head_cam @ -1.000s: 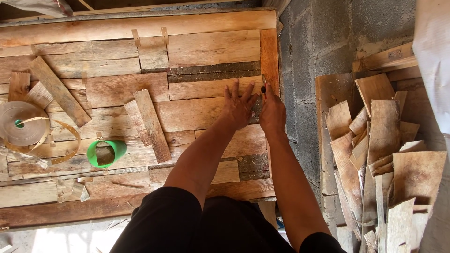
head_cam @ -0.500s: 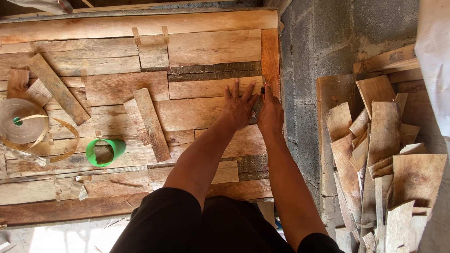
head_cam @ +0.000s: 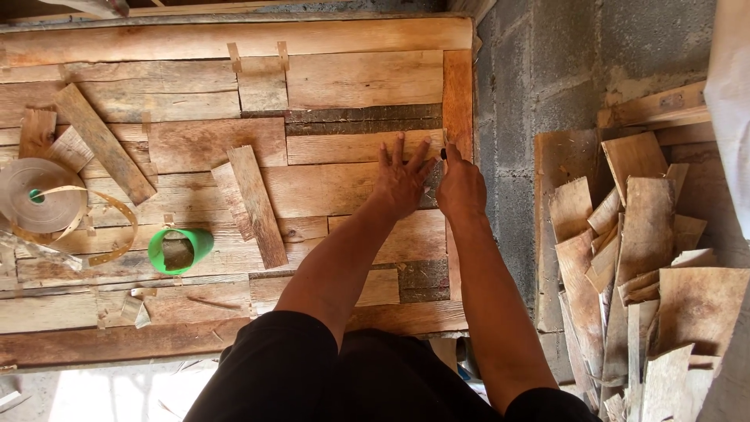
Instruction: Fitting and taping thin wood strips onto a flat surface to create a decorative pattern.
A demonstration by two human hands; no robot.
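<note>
Pressing left hand (head_cam: 400, 181) flat on veneer panel (head_cam: 234, 156); my right hand (head_cam: 461, 186) grips a small tool (head_cam: 444, 154); patchwork mostly laid.

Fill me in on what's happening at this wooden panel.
A person leans over a patchwork wooden panel of veneer strips. The left hand lies flat, fingers spread, on a strip near the right edge. The right hand holds a small dark tool against it. A green cup, a tape roll and loose strips lie left; veneer offcuts are piled right.
</note>
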